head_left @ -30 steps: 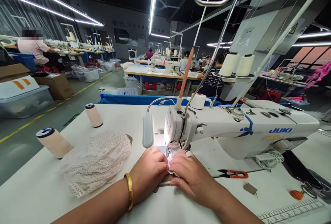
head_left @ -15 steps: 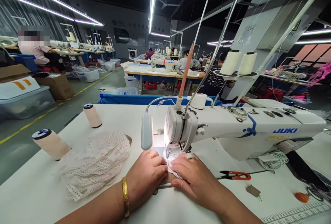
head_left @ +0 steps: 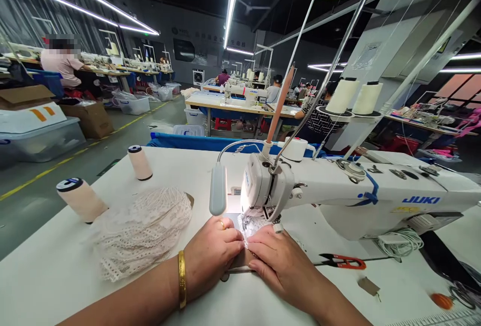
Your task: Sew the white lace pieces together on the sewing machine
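Observation:
My left hand (head_left: 214, 253) and my right hand (head_left: 280, 258) lie side by side on the white table (head_left: 48, 286), fingers pressed down on a small piece of white lace (head_left: 251, 224) at the needle of the white JUKI sewing machine (head_left: 338, 190). The fingertips of both hands pinch the lace just in front of the presser foot. A gold bangle sits on my left wrist. The lace under my hands is mostly hidden. The machine's lamp (head_left: 218, 195) lights the spot.
A heap of white lace (head_left: 141, 233) lies left of my hands. Two thread cones (head_left: 80, 199) (head_left: 140, 162) stand further left. Red thread snips (head_left: 343, 262), a small tag (head_left: 368, 286) and an orange object (head_left: 441, 301) lie to the right. Other people sit at machines behind.
My hands have stayed at the needle, with the lace showing a little less in front of my fingers. The view shifted slightly to the left.

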Demonstrator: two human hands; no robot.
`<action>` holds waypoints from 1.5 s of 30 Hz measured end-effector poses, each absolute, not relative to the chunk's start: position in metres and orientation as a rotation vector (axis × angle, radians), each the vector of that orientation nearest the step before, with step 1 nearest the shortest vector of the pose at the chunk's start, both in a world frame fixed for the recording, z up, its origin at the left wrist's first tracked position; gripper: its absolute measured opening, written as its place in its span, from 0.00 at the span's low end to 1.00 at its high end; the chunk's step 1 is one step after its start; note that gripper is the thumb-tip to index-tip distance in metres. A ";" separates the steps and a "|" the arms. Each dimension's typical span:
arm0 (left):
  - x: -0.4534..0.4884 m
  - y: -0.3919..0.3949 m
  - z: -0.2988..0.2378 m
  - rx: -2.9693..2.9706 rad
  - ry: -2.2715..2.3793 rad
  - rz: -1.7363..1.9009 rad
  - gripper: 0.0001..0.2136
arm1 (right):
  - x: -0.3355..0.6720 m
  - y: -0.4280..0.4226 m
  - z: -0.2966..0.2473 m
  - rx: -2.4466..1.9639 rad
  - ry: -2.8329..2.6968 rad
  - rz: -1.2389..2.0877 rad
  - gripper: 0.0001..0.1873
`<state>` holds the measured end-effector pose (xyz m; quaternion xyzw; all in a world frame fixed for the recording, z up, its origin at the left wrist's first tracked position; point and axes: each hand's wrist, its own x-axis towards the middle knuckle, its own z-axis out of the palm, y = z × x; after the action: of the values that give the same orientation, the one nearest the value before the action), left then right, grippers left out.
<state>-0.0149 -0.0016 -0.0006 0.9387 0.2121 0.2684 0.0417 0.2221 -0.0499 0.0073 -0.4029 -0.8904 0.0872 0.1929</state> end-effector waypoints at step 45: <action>-0.013 -0.014 0.023 2.819 0.899 0.659 0.08 | 0.218 -0.041 0.000 -0.950 -2.328 0.103 0.17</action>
<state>-0.0134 -0.0140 0.0232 0.9285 0.2962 0.2171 0.0550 0.2179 -0.0414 -0.0001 -0.3591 -0.8804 0.0388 0.3074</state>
